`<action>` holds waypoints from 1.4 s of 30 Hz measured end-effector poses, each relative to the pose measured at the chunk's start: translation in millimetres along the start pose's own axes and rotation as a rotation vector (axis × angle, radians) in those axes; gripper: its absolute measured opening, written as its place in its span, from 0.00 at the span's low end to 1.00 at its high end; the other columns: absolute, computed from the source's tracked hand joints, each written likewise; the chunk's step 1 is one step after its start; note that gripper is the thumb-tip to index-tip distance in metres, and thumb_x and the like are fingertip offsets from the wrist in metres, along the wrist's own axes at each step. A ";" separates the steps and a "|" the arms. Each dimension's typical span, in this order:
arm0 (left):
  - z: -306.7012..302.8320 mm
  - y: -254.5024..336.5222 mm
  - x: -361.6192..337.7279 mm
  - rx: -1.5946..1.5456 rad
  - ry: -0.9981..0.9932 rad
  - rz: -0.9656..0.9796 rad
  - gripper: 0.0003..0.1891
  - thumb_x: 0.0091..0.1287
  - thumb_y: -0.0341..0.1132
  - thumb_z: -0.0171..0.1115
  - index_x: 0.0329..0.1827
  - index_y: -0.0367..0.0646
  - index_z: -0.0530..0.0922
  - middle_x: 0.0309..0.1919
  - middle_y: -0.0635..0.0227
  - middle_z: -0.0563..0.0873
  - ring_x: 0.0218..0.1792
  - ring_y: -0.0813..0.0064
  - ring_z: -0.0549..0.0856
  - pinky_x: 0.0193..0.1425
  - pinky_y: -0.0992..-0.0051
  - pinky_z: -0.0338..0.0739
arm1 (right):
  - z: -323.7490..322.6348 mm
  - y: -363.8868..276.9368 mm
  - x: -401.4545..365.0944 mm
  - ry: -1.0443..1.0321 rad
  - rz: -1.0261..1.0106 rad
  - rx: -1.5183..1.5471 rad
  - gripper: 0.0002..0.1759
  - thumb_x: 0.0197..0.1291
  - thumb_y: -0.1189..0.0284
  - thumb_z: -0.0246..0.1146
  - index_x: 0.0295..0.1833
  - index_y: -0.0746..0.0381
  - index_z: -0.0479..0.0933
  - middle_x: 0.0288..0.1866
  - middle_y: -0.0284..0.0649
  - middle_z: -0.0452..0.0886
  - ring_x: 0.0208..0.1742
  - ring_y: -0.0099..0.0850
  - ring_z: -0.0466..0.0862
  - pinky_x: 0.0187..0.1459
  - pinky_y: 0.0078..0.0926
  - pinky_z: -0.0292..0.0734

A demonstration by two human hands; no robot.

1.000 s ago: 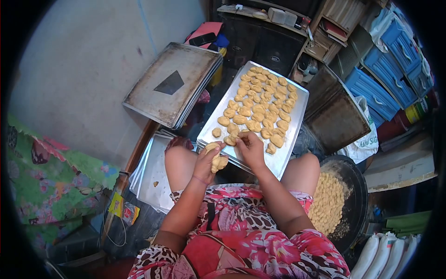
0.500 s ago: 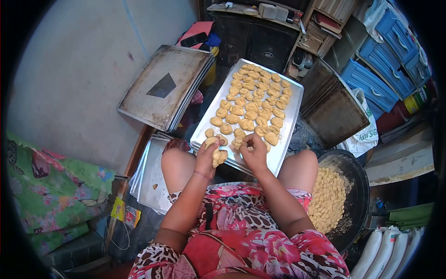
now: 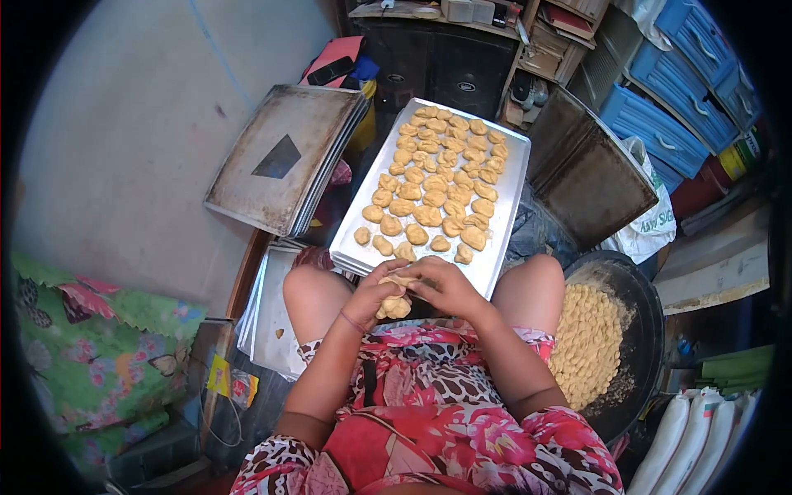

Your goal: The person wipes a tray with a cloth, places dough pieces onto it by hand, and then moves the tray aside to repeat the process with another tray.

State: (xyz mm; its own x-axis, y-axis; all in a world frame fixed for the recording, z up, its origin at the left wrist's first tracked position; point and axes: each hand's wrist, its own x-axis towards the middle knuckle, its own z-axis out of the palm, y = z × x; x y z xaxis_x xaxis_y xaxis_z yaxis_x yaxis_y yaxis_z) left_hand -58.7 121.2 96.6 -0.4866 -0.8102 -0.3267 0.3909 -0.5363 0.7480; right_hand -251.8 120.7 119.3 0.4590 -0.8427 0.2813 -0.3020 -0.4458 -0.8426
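Left grip (image 3: 369, 295) around dough pieces (image 3: 395, 307)

Bright daylight, even, slightly warm. Fisheye view: black ring round frame, straight edges bow outward near rim. Metal tray (image 3: 505, 216) shines pale, mild glare on bare strip. Soft shadows under knees and beneath stacked trays (image 3: 285, 157). Centre sharp; far corners soft, smeared. Dark cabinet (image 3: 437, 66) underexposed.

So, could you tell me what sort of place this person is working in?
Probably a cramped home baking corner: a baking tray of dough pieces lies before the person's knees, a dark bowl holds more beside the right leg, and worn trays and blue plastic drawers crowd around.
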 end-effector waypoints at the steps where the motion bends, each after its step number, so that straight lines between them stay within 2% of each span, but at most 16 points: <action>1: 3.1 1.2 -2.3 -0.035 -0.007 -0.002 0.19 0.58 0.25 0.58 0.54 0.35 0.73 0.40 0.63 0.82 0.37 0.75 0.83 0.39 0.76 0.80 | -3.6 2.9 -4.3 0.018 0.039 -0.003 0.16 0.53 0.77 0.63 0.50 0.62 0.79 0.40 0.43 0.80 0.45 0.38 0.80 0.49 0.31 0.74; 5: -1.4 -4.8 4.0 -0.091 0.051 0.024 0.19 0.58 0.26 0.58 0.55 0.36 0.71 0.42 0.58 0.81 0.34 0.70 0.84 0.37 0.74 0.82 | -6.0 -0.7 -14.8 0.376 0.327 0.037 0.14 0.50 0.75 0.66 0.46 0.62 0.80 0.38 0.43 0.80 0.43 0.41 0.79 0.46 0.34 0.74; 6: -5.2 -7.1 7.0 -0.088 0.111 0.045 0.19 0.59 0.27 0.58 0.55 0.37 0.71 0.43 0.56 0.81 0.32 0.69 0.85 0.35 0.74 0.82 | -3.9 9.0 -15.7 0.377 0.330 0.038 0.14 0.50 0.75 0.66 0.46 0.62 0.80 0.38 0.43 0.80 0.43 0.41 0.79 0.46 0.34 0.74; 8: -4.3 -5.8 6.2 -0.097 0.128 0.021 0.20 0.61 0.30 0.58 0.57 0.37 0.70 0.45 0.55 0.81 0.36 0.66 0.85 0.40 0.71 0.82 | 1.8 23.8 -13.8 0.327 0.055 -0.410 0.14 0.50 0.73 0.68 0.45 0.62 0.81 0.38 0.43 0.79 0.42 0.41 0.79 0.45 0.36 0.74; 10: 0.3 -4.3 3.2 -0.280 0.032 0.059 0.19 0.62 0.32 0.56 0.56 0.37 0.70 0.44 0.55 0.81 0.41 0.64 0.84 0.46 0.67 0.81 | 4.4 20.9 -17.0 0.294 0.097 -0.577 0.14 0.50 0.70 0.68 0.44 0.61 0.81 0.41 0.43 0.78 0.42 0.43 0.77 0.44 0.38 0.73; 13: 5.5 -6.3 0.3 -0.269 -0.065 0.066 0.20 0.62 0.32 0.54 0.57 0.37 0.69 0.46 0.55 0.80 0.46 0.62 0.82 0.51 0.64 0.80 | 3.0 1.1 -20.2 0.327 0.131 -0.481 0.16 0.53 0.70 0.67 0.48 0.61 0.80 0.44 0.43 0.77 0.43 0.41 0.77 0.47 0.35 0.73; 15: 18.2 -7.4 -1.8 -0.203 -0.059 0.053 0.19 0.65 0.33 0.54 0.59 0.39 0.66 0.49 0.57 0.78 0.47 0.65 0.82 0.51 0.65 0.80 | 1.2 -9.6 -21.5 0.283 0.102 0.171 0.19 0.55 0.69 0.66 0.53 0.60 0.78 0.44 0.42 0.76 0.43 0.37 0.77 0.46 0.31 0.72; 18: 32.7 -11.1 -3.3 -0.066 0.027 0.020 0.20 0.69 0.36 0.56 0.61 0.44 0.63 0.47 0.59 0.78 0.44 0.70 0.82 0.44 0.72 0.82 | -2.9 -19.1 -21.4 0.134 0.083 0.150 0.23 0.55 0.69 0.66 0.58 0.60 0.76 0.45 0.43 0.75 0.44 0.33 0.77 0.44 0.27 0.72; 23: 26.1 -25.7 -1.7 0.009 -0.109 -0.005 0.18 0.69 0.40 0.58 0.56 0.44 0.67 0.42 0.66 0.79 0.39 0.76 0.82 0.37 0.76 0.81 | -11.7 -1.1 -36.8 -0.016 0.207 0.131 0.21 0.52 0.69 0.69 0.52 0.62 0.77 0.39 0.41 0.78 0.39 0.31 0.78 0.44 0.26 0.73; 25: 18.6 -27.1 -0.5 0.028 -0.121 -0.031 0.17 0.69 0.40 0.59 0.54 0.43 0.69 0.39 0.66 0.79 0.36 0.76 0.83 0.35 0.77 0.81 | -9.4 3.8 -45.9 0.399 0.276 0.283 0.17 0.52 0.72 0.69 0.48 0.62 0.78 0.38 0.41 0.80 0.37 0.31 0.79 0.42 0.28 0.74; 26: 16.8 -26.7 -1.0 0.045 -0.134 -0.058 0.15 0.68 0.39 0.59 0.53 0.42 0.71 0.37 0.66 0.80 0.33 0.76 0.83 0.33 0.78 0.80 | -11.6 6.4 -48.2 0.398 0.277 0.283 0.17 0.52 0.72 0.69 0.48 0.62 0.78 0.38 0.41 0.80 0.37 0.31 0.79 0.42 0.28 0.74; 28: 17.5 -25.5 0.0 0.028 -0.078 -0.050 0.13 0.68 0.36 0.59 0.51 0.41 0.72 0.34 0.66 0.81 0.29 0.75 0.83 0.32 0.77 0.81 | -18.5 11.8 -54.5 0.618 0.200 -0.125 0.15 0.51 0.73 0.69 0.46 0.61 0.79 0.40 0.41 0.81 0.38 0.36 0.80 0.42 0.33 0.75; 29: 18.9 -24.2 1.1 0.032 -0.028 -0.048 0.12 0.68 0.35 0.58 0.51 0.40 0.73 0.36 0.65 0.81 0.29 0.75 0.84 0.31 0.77 0.81 | -21.9 20.6 -57.8 0.538 0.083 -0.361 0.14 0.53 0.71 0.67 0.47 0.59 0.80 0.42 0.40 0.80 0.42 0.39 0.78 0.46 0.37 0.73; 32: 23.5 -19.8 5.7 0.062 0.033 -0.039 0.13 0.68 0.32 0.56 0.54 0.37 0.73 0.41 0.62 0.83 0.33 0.75 0.84 0.36 0.77 0.81 | -14.4 19.9 -64.1 0.346 0.175 -0.645 0.16 0.52 0.68 0.67 0.48 0.57 0.81 0.44 0.39 0.79 0.45 0.39 0.76 0.49 0.37 0.69; 35: 25.4 -21.9 16.4 0.084 0.057 -0.029 0.17 0.68 0.31 0.56 0.59 0.36 0.71 0.50 0.61 0.82 0.35 0.76 0.84 0.40 0.78 0.81 | -13.0 17.5 -64.0 0.405 0.165 -0.581 0.15 0.52 0.67 0.67 0.46 0.58 0.82 0.43 0.40 0.78 0.45 0.38 0.75 0.49 0.36 0.68; 42: 30.7 -18.7 24.0 0.106 0.007 -0.075 0.19 0.67 0.30 0.56 0.61 0.37 0.70 0.48 0.61 0.82 0.35 0.77 0.83 0.39 0.78 0.80 | -17.6 29.7 -65.5 0.322 0.172 -0.521 0.14 0.54 0.69 0.66 0.48 0.59 0.80 0.37 0.41 0.78 0.43 0.41 0.77 0.49 0.36 0.68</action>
State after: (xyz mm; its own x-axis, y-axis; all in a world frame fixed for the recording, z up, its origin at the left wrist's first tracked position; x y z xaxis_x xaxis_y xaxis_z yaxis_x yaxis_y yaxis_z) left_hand -101.6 119.0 92.5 -0.5060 -0.7707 -0.3873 0.2689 -0.5676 0.7781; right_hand -305.5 157.3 83.9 0.1182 -0.9277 0.3541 -0.7532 -0.3161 -0.5769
